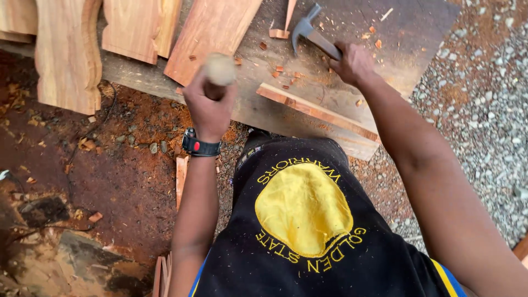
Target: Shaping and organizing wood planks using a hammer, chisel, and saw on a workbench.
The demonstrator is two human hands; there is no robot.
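- The left hand has its fingers closed around a round, pale-topped wooden handle, probably a chisel, held upright over the grey wooden bench
- The right hand grips a steel claw hammer, raised
- Scattered reddish wood chips suggest cutting is partly done
- The tool's tip is hidden beneath the left hand, and its cut cannot be seen

Single view: head-worn camera, facing steeply down over person's own torso and arms. Close range; both hands fill upper middle. Workboard runs across top, dirt ground at left, gravel at right. No second view.
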